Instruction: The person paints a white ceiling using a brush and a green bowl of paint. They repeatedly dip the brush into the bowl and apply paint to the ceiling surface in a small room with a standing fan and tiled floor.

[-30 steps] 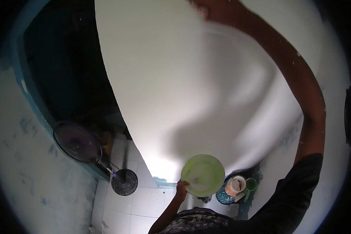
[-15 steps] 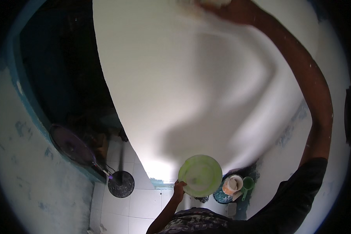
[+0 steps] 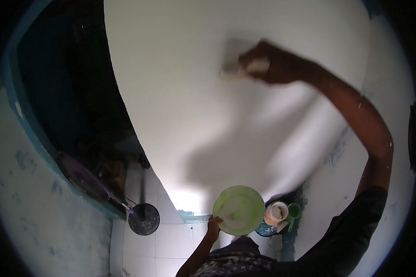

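Note:
My right hand (image 3: 275,64) is closed around a paintbrush (image 3: 259,67) with a pale handle. Its blurred, whitish end lies against the white wall (image 3: 171,92) at upper middle. Low in front of my body, my left hand (image 3: 214,225) grips the left rim of a round, light green bowl (image 3: 255,198). A whitish smear of paint covers the bowl's inside. My right arm's shadow falls across the wall below the brush.
Right of the bowl stand an orange-and-white tub (image 3: 273,214) and a green dipper (image 3: 294,211), over a dark bucket (image 3: 266,229). A fan (image 3: 83,177) on a round black base (image 3: 143,219) stands at left, beside a dark doorway (image 3: 69,92). Patchy walls flank both sides.
My right hand has come down the wall from the top edge with the paintbrush. The left hand and the green bowl have barely shifted.

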Available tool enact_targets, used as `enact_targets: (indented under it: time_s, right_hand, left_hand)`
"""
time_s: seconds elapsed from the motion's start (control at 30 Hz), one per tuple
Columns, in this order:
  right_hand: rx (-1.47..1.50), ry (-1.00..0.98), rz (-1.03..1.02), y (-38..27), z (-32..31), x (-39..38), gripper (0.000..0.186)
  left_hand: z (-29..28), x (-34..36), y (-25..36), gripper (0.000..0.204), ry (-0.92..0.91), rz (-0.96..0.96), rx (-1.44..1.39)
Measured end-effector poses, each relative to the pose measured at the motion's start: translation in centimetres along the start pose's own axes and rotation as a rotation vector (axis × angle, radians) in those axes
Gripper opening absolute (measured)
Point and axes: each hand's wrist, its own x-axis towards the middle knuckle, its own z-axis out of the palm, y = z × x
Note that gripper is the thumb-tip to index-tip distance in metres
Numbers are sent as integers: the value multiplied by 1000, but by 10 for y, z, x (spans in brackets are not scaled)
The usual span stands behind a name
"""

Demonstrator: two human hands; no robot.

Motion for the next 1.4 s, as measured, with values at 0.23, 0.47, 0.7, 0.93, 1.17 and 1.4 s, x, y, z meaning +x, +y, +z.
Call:
enact_targets:
  time_s: [0.23,0.47,0.7,0.93,1.17,1.4]
  right_hand:
    - [-263,406,-172,40,-148,51,6]
    - [-61,59,-190,33,-40,-9,25]
    - [-112,-156,-63,74,-59,-22,20]
    - [-271,425,-60,88,-153,7,6]
    - [-230,-361,-191,23,-36,-39,16]
    - [-6,-69,-1,82,-88,-26,16]
  left_hand:
    - [44,6,10,48,-51,13,2]
    - [61,17,-4,51,-37,54,-48]
    - [98,16,-15,45,-20,36,-15]
    - [113,30,-12,48,-149,50,-41]
    - [106,16,-4,52,-49,49,-44]
    - [99,15,-7,52,19,64,-6]
